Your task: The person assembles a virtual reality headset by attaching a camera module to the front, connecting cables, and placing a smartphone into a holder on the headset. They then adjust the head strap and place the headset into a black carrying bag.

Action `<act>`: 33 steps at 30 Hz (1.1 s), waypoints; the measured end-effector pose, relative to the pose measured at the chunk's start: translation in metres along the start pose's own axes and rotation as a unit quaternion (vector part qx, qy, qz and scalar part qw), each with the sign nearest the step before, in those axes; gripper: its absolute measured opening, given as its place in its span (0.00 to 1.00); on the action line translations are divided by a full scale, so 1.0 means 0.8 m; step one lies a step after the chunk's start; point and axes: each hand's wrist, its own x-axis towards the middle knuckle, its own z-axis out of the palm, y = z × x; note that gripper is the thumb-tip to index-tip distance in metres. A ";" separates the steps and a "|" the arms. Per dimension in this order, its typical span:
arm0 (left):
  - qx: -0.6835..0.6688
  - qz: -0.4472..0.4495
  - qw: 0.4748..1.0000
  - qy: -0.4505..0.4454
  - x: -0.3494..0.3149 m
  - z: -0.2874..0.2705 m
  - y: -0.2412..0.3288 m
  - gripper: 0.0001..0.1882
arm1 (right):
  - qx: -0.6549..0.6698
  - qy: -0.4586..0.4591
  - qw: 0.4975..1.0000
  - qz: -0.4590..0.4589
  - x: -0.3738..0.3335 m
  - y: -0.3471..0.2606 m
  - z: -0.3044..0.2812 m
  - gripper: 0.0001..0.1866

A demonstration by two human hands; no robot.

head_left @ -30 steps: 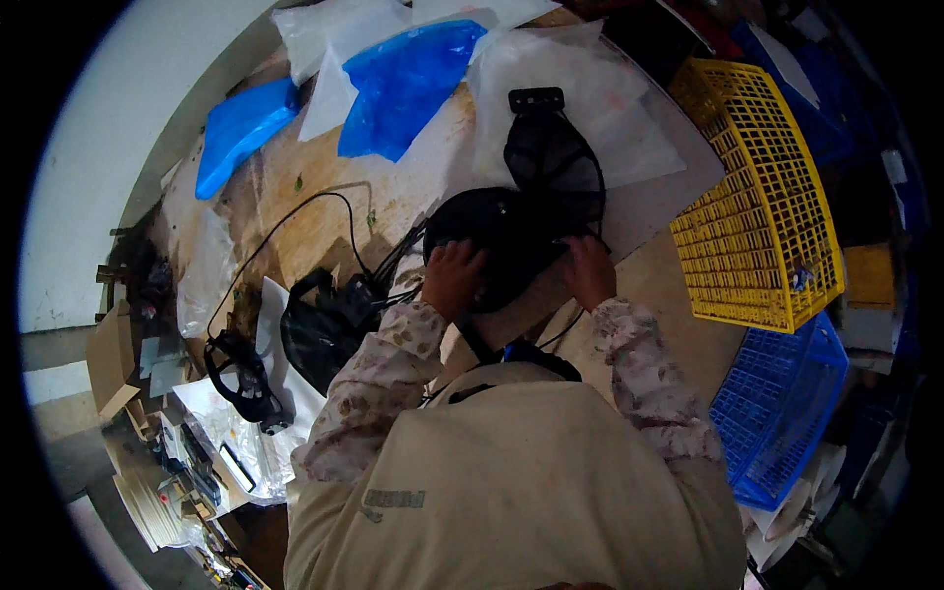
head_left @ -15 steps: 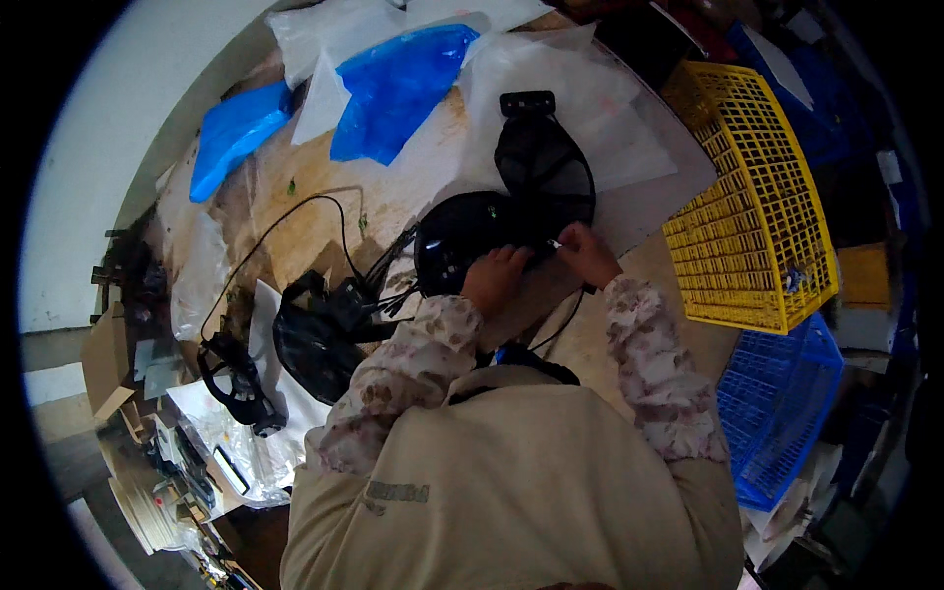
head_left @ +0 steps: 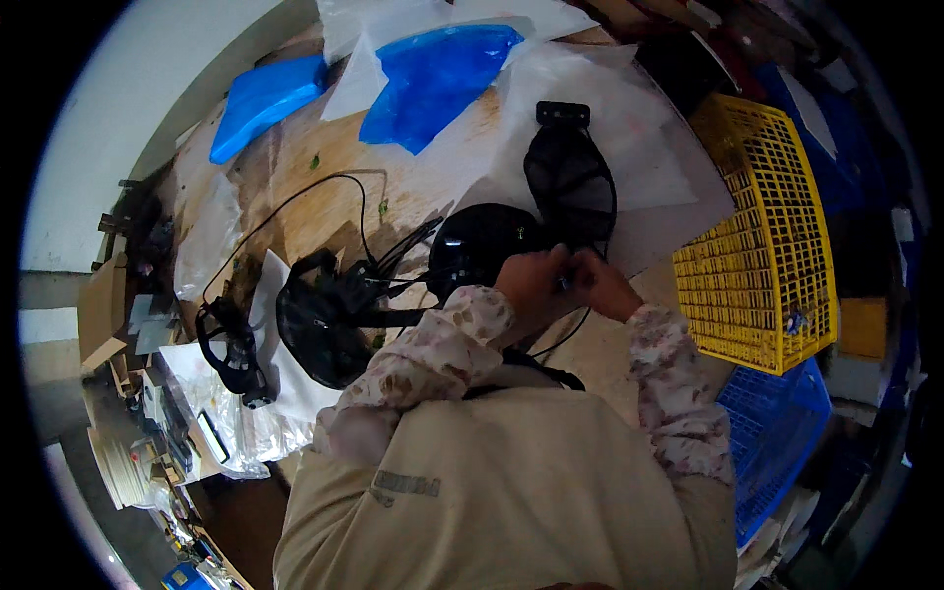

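My left hand (head_left: 532, 279) and my right hand (head_left: 606, 286) meet at the near edge of a black item made of a glossy rounded shell (head_left: 482, 241) and a mesh panel (head_left: 570, 187). The fingers of both hands are bent and pressed close together. A small dark piece shows between them, too hidden to name. Past the mesh, a dark flat tab (head_left: 562, 114) with holes sticks out at the far end. To the left lies a black mesh bag-like piece (head_left: 320, 324), with black cables (head_left: 398, 254) between it and the shell.
Blue plastic bags (head_left: 433, 84) and clear plastic sheets (head_left: 610, 118) lie at the table's far side. A yellow crate (head_left: 757, 236) and a blue crate (head_left: 772, 433) stand at the right. A black strapped device (head_left: 234, 359) with a looping cable lies at the left.
My left hand has come rightward off the shell to meet my right hand. The small light-coloured piece in my right fingers is now mostly covered. The whole view has shifted slightly.
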 end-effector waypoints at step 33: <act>0.007 -0.089 0.994 -0.061 -0.020 0.067 -0.041 0.23 | -0.199 -0.080 0.975 0.061 0.024 0.023 0.010 0.22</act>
